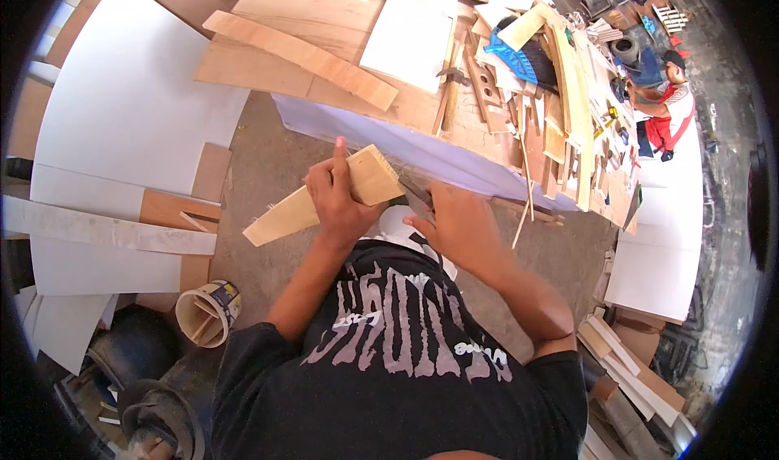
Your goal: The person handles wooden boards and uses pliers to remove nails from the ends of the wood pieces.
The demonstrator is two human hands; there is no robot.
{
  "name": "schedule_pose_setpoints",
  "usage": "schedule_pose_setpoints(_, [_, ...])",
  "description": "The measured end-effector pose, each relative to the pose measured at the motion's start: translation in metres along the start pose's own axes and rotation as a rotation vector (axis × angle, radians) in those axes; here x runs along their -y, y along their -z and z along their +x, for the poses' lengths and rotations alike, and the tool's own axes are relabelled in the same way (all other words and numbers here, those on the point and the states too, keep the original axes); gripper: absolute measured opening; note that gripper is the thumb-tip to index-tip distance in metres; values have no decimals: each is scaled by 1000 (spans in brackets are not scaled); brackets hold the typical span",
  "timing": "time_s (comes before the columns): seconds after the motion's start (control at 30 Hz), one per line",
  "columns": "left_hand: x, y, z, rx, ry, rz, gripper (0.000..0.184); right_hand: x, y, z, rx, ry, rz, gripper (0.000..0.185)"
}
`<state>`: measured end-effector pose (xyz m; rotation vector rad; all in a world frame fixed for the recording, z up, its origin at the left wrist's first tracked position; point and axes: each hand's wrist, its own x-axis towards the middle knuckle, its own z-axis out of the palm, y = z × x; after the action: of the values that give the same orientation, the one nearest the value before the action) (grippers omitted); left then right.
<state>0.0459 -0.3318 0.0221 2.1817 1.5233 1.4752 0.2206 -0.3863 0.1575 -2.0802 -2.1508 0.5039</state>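
Observation:
My left hand [339,196] grips a pale wooden board [375,178] in front of my body, its index finger stretched along the face. The board slants, and its far upper end has a row of small notches. Small bits, perhaps bent nails or staples, stick out near its lower end. My right hand [461,223] is closed around a thin dark tool [415,187] at the board's right corner. Most of the tool is hidden, so its kind cannot be made out.
Ahead stands a workbench [324,84] with a long plank [300,58], white sheets and many wood offcuts. White panels [122,111] lie at left, above a bucket [208,314] holding sticks. A person in red and white [672,111] works at far right. Lumber [633,363] lies lower right.

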Motion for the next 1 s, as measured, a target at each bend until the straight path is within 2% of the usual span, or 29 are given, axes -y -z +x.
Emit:
schedule_pose_setpoints(0.03, [0, -4, -2, -5, -1, -22, 109, -6, 4, 3, 96, 4, 37, 38])
schedule_pose_setpoints(0.07, [-1, -9, 0, -14, -2, -45, 106, -12, 5, 5, 93, 4, 37, 38])
schedule_pose_setpoints(0.13, [-5, -13, 3, -4, -7, -59, 105, -26, 4, 8, 166, 35, 273, 41])
schedule_pose_setpoints(0.23, [-5, -17, 7, 28, -18, -72, 103, -41, 2, 14, 267, 44, 465, 42])
schedule_pose_setpoints(0.37, [-6, -33, 14, 52, 19, -113, 100, -60, -1, 27, 357, 60, 534, 42])
schedule_pose_setpoints(0.43, [-7, -46, 20, 54, 18, -149, 100, -66, 4, 37, 618, -152, 811, 47])
schedule_pose_setpoints(0.47, [-7, -49, 20, 73, 32, -173, 100, -73, 0, 40, 616, -155, 821, 47])
schedule_pose_setpoints(0.53, [-10, -57, 26, 104, 7, -190, 102, -88, -13, 43, 660, -105, 1151, 42])
schedule_pose_setpoints(0.57, [-12, -63, 29, 127, 33, -232, 100, -94, -12, 46, 741, -136, 1238, 31])
schedule_pose_setpoints(0.6, [-12, -70, 33, 147, 55, -275, 98, -100, -8, 49, 735, -131, 1247, 31])
schedule_pose_setpoints(0.67, [-8, -85, 35, 180, 40, -277, 97, -114, 7, 54, 854, -339, 1776, 26])
schedule_pose_setpoints(0.7, [-8, -90, 37, 208, 37, -282, 95, -123, 16, 59, 856, -330, 1780, 26])
schedule_pose_setpoints(0.77, [-9, -103, 43, 188, 37, -274, 94, -144, 32, 67, 643, -293, 1548, 24])
schedule_pose_setpoints(0.8, [-13, -109, 49, 167, 38, -275, 93, -155, 34, 72, 638, -289, 1558, 24])
schedule_pose_setpoints(0.87, [-23, -123, 64, 160, 62, -267, 91, -181, 32, 84, 516, -170, 1454, 24])
schedule_pose_setpoints(0.9, [-28, -129, 72, 150, 96, -260, 90, -191, 29, 89, 459, -173, 1433, 25])
schedule_pose_setpoints(1.0, [-40, -149, 89, 130, 30, -247, 90, -226, 10, 109, 400, -206, 1369, 27])
